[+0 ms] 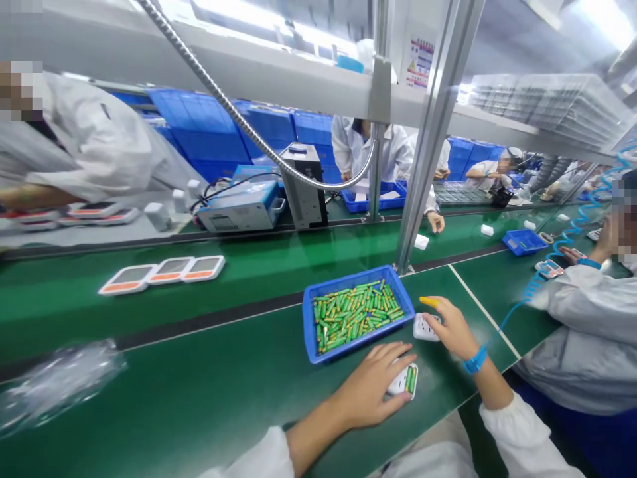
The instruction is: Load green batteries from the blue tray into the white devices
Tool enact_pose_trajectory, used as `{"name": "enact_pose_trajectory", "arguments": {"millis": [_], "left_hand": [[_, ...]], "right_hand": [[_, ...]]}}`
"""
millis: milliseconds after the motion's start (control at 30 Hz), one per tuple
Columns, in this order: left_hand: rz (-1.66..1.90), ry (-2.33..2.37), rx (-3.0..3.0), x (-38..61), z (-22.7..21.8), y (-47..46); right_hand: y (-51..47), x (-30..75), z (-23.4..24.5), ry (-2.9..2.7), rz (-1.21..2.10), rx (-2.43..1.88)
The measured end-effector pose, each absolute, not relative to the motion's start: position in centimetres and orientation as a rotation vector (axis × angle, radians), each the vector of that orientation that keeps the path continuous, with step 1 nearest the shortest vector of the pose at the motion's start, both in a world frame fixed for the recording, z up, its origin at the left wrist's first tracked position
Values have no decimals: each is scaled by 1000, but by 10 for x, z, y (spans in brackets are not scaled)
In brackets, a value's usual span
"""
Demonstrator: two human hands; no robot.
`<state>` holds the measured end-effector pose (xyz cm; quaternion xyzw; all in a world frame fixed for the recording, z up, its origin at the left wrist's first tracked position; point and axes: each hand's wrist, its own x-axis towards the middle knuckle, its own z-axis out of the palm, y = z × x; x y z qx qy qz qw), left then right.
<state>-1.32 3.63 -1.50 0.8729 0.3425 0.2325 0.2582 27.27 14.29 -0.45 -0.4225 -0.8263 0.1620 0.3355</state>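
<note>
My left hand [371,385] is closed around the edges of a white plastic device [398,385] lying on the green bench. Two green batteries [411,380] sit side by side in its open compartment; fingers hide part of the casing. To the right, my right hand [452,328] is open, its thumb over a second white device [425,328] with dark slots. A yellow finger cot [428,301] covers one outstretched fingertip, just beyond that device. Beside both hands stands a blue tray [309,332] full of loose green batteries [355,315].
A blue coiled cord [535,285] runs from my right wristband [475,360]. A metal post [423,146] rises behind the tray. Three white-and-orange devices [172,270] lie on the green belt. Clear plastic bags [64,382] lie left. A co-worker [587,318] sits at right.
</note>
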Motion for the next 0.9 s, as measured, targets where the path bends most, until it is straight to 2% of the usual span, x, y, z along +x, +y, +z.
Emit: {"name": "enact_pose_trajectory", "arguments": {"millis": [100, 267, 400, 900], "left_hand": [[605, 921, 2370, -14, -17, 36], [543, 917, 2367, -18, -19, 38], [506, 918, 2369, -22, -20, 39], [473, 881, 2546, -32, -41, 47]], "right_hand": [[172, 233, 8, -2231, 398, -1043], [217, 140, 22, -2686, 345, -868], [228, 90, 23, -2915, 257, -1047], [217, 74, 9, -2807, 257, -1072]]}}
